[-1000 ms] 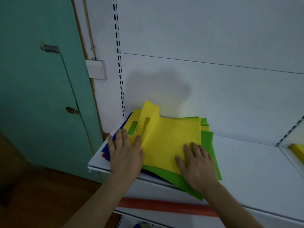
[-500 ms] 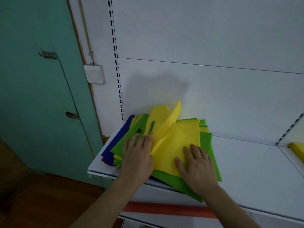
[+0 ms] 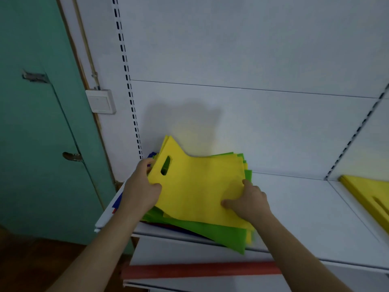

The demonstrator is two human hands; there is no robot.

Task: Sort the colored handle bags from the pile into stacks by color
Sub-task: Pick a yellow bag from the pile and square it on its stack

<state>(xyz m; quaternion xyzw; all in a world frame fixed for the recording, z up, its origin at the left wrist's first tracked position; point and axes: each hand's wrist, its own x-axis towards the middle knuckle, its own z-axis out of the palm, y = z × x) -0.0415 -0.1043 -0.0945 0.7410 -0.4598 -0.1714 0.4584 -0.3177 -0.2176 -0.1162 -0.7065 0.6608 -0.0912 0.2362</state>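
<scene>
Here, left hand (image 3: 141, 187) (curled) pinching yellow bag (image 3: 197, 188)

A pile of flat non-woven handle bags (image 3: 189, 226) in green, blue and red lies on the white metal shelf (image 3: 294, 207). On top of the pile, the left hand (image 3: 141, 190) grips the handle end of a yellow fabric bag (image 3: 200, 186), and the right hand (image 3: 249, 202) pinches its opposite edge. Well to the right of the pile lies a stack of yellow bags (image 3: 366, 194).
</scene>
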